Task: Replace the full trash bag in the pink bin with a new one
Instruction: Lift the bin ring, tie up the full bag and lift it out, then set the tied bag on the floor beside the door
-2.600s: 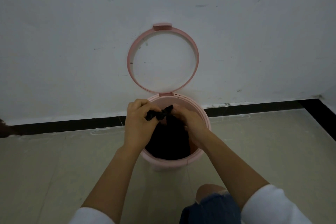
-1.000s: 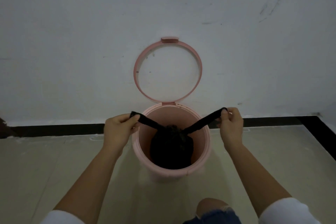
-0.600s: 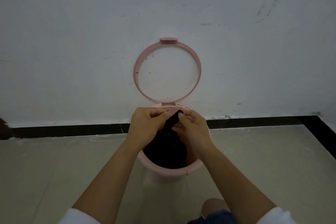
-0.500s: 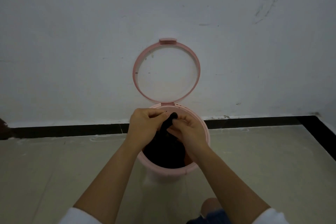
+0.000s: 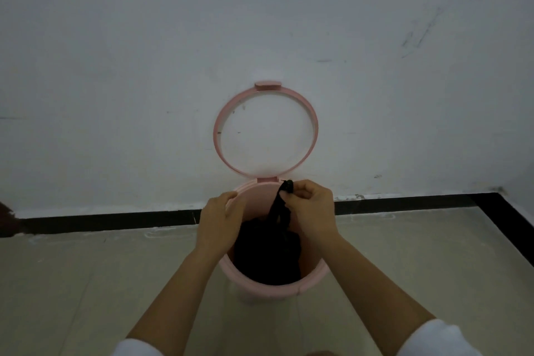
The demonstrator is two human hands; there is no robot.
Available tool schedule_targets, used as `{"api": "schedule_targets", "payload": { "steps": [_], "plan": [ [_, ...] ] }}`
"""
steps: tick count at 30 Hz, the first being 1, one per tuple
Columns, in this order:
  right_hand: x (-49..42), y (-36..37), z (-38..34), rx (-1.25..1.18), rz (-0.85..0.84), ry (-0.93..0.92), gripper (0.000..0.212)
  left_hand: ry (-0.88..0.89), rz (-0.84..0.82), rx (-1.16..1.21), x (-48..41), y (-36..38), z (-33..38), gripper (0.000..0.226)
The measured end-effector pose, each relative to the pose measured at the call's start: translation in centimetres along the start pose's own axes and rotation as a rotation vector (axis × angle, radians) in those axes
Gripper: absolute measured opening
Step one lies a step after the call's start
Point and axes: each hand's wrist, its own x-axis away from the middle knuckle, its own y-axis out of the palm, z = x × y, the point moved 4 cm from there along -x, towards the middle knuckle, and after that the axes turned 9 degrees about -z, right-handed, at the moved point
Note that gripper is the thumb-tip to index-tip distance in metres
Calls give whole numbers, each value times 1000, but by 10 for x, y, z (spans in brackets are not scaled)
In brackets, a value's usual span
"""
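The round pink bin stands on the floor against the wall. Its pink ring lid is hinged up and leans on the wall. Inside the bin sits the full black trash bag, knotted at the top. My right hand pinches the bag's tied handles above the bin and holds them taut. My left hand rests on the bin's left rim, fingers curled over the edge, away from the bag.
A white scuffed wall rises right behind the bin, with a black baseboard strip at its foot. Beige floor tiles spread to both sides. White sleeves show at the bottom edge.
The handles were pulled wide apart, then brought together over the bin. Now my left hand has let go and moved to the rim, and my right hand alone holds the handles, raised slightly.
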Motion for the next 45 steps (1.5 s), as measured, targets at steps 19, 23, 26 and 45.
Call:
{"api": "schedule_targets", "payload": {
  "steps": [19,23,26,45],
  "plan": [
    [132,35,-428,185,-388,-1,5,-276,109,-152,223,-272,250,48],
    [197,71,-476,227,-552,-9,6,-386,185,-137,303,-316,269,51],
    [239,110,-488,248,-631,13,17,-443,209,-145,359,-345,263,52],
    [537,558,-515,401,-1163,-33,9,-784,432,-244,701,-675,26,54]
  ]
}}
